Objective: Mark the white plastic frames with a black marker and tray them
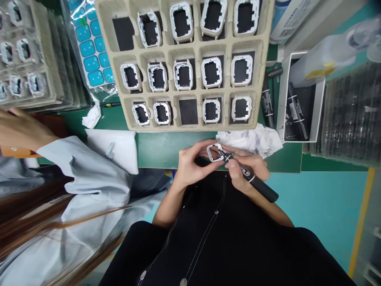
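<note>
My left hand point(193, 163) pinches a white watch case frame point(210, 152) by its edges, close to my body at the table's front edge. In my right hand point(247, 167) is a black marker pen point(258, 186), tilted so that its tip end meets the right side of the frame. Whether the tip touches the inner or outer edge is too small to tell. Just beyond my hands stands a beige compartment tray point(184, 128) with similar white frames in most of its pockets. Two pockets show only dark pads.
A crumpled white cloth point(253, 140) lies beyond my right hand. On the right are a white box point(282, 99) with markers and a clear bottle point(324, 59). At left are a blue-pad sheet point(91, 49), stacked trays point(47, 47) and a co-worker's arm point(86, 155).
</note>
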`<state>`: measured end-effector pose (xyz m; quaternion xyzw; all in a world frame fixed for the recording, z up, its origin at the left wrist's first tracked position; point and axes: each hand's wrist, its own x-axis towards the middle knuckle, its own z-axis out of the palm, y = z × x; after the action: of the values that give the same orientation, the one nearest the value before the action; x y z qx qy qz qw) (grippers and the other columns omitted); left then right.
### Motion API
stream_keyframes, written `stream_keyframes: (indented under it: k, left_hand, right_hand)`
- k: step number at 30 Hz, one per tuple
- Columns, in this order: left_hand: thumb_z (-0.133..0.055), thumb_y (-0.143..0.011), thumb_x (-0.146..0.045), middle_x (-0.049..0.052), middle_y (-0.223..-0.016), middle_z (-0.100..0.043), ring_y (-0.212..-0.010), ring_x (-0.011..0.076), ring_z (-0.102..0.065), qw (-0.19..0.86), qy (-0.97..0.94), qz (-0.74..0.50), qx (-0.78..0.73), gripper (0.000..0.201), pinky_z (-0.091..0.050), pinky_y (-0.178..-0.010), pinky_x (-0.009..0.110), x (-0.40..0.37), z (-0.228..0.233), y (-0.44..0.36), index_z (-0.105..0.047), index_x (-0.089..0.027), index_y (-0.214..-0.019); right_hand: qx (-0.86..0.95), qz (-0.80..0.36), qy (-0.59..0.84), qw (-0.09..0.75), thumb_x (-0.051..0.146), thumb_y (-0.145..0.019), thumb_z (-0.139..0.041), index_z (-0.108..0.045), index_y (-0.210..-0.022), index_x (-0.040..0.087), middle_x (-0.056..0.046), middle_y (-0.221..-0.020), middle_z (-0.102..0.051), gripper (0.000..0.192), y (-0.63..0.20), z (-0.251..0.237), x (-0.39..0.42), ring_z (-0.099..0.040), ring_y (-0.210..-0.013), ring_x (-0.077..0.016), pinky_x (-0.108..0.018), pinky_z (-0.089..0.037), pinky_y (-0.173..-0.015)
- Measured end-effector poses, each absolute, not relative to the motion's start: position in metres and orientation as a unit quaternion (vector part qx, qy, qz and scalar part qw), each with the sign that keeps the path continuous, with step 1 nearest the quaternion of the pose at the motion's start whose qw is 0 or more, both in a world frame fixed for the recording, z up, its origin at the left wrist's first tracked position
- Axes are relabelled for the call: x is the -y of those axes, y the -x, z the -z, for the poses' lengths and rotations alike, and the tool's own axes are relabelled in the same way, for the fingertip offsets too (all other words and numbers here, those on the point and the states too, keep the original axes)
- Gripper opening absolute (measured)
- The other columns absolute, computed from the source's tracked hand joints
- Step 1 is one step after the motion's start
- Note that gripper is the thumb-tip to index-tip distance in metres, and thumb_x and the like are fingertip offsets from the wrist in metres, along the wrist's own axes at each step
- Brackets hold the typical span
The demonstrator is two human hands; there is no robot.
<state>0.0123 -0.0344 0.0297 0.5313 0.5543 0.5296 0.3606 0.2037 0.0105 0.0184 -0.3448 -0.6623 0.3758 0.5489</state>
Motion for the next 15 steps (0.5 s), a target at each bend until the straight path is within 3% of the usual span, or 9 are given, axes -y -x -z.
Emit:
stream_keyframes:
  k: [4,8,15]
  left_hand:
    - [-0.108,-0.095,-0.034,0.002,-0.103,-0.096,-0.077,0.0162,-0.091,0.362,-0.525,-0.545,-0.545,0.053,-0.078,-0.080,0.023,0.034,-0.033,-0.015,-0.087,-0.020,-0.142]
    - [-0.109,-0.094,-0.040,0.001,-0.092,-0.093,-0.068,0.0149,-0.086,0.367,-0.515,-0.535,-0.560,0.050,-0.077,-0.074,0.023,0.032,-0.034,-0.015,-0.089,-0.019,-0.135]
    - [-0.106,-0.099,-0.045,0.002,-0.096,-0.091,-0.069,0.0141,-0.083,0.330,-0.532,-0.534,-0.568,0.051,-0.074,-0.073,0.024,0.036,-0.033,-0.019,-0.087,-0.021,-0.139]
  right_hand:
    - [0.657,-0.354,0.341,0.571,0.023,-0.109,-0.088,-0.075,-0.117,0.030,0.004,-0.089,-0.084,0.017,-0.201,-0.020,-0.012,-0.097,-0.099,-0.0336,-0.047,-0.087,-0.083]
    - [0.661,-0.364,0.332,0.566,0.021,-0.109,-0.086,-0.074,-0.119,0.029,0.004,-0.088,-0.083,0.017,-0.200,-0.024,-0.013,-0.097,-0.096,-0.0315,-0.047,-0.087,-0.087]
    - [0.603,-0.392,0.399,0.569,0.031,-0.113,-0.084,-0.069,-0.124,0.034,0.002,-0.092,-0.086,0.019,-0.204,-0.014,0.000,-0.096,-0.110,-0.0366,-0.051,-0.085,-0.088]
